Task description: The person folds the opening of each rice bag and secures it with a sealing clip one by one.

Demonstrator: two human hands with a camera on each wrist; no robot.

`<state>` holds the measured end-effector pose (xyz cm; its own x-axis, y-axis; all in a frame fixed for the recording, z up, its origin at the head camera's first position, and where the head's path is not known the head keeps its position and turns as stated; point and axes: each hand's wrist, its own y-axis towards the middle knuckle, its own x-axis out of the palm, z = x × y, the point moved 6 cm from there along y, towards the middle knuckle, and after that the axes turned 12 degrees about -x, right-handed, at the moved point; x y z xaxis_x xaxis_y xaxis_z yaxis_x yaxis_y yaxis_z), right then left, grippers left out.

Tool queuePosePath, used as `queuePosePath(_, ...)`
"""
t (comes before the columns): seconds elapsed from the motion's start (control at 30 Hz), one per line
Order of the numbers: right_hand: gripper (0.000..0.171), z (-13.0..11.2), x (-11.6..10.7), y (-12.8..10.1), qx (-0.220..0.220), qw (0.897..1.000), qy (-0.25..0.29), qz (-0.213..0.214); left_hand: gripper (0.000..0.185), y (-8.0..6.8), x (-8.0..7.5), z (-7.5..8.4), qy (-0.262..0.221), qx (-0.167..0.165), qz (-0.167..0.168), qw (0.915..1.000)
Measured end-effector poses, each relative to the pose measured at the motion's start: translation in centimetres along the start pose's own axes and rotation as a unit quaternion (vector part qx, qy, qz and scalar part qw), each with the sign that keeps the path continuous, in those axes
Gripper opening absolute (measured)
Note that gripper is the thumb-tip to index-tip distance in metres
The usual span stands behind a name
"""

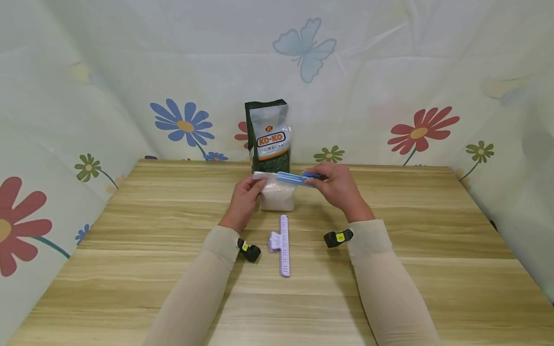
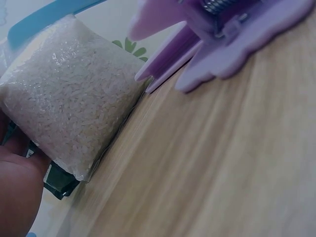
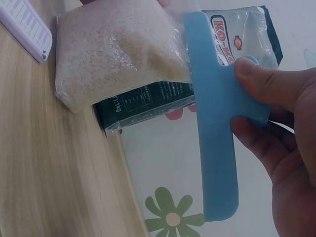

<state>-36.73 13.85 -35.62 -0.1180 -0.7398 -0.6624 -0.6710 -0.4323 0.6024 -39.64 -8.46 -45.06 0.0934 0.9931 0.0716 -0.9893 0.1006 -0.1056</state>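
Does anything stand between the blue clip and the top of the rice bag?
Nothing visible does. The right hand holds the blue clip at the rice bag, whose top the left hand pinches. The purple clip lies nearer the person; the KO-KO bag stands behind.

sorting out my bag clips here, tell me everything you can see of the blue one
The blue clip looks like plastic: a long, straight bar with rounded corners and a wider handle midway along one side. It is held above the table, roughly level in the head view. The right hand pinches the handle. One end of the bar overlaps the top of the clear bag of rice; the other juts past it. Whether it has closed on the bag cannot be told.
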Motion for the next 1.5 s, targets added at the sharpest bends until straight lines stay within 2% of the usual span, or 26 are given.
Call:
queuePosePath(0.17, 0.021, -0.1, 0.1, 0.5, -0.009, 1.000, 0.000, 0.005, 0.029, 0.2, -0.1, 0.5, 0.002, 0.006, -0.001, 1.0000)
queuePosePath(0.33, 0.021, -0.3, 0.3, 0.6, -0.017, 1.000, -0.007, 0.006, 0.027, 0.0, -0.4, 0.6, 0.023, 0.006, 0.015, 0.9996)
queuePosePath(0.67, 0.021, -0.8, 1.9, -0.1, -0.023, 1.000, -0.010, -0.012, 0.030, -1.1, -0.4, -1.1, 0.030, -0.022, 0.011, 0.9992)
queuePosePath(0.77, 0.020, -0.9, 2.0, -0.1, -0.030, 0.999, -0.011, -0.009, 0.030, -1.1, -0.4, -1.1, 0.031, -0.014, 0.013, 0.9993)
queuePosePath(1.0, 0.021, -1.3, 1.3, 0.9, -0.048, 0.999, -0.013, -0.001, 0.029, -0.7, -0.2, 0.3, 0.041, 0.010, 0.016, 0.9990)
queuePosePath(1.27, 0.022, -1.6, 1.6, 1.1, -0.060, 0.998, -0.027, -0.007, 0.028, -0.4, -0.3, 0.0, 0.045, 0.010, 0.019, 0.9988)
queuePosePath(1.5, 0.024, -1.7, 1.8, 1.2, -0.062, 0.998, -0.024, -0.005, 0.026, -0.5, -0.3, 0.1, 0.044, 0.044, 0.018, 0.9979)
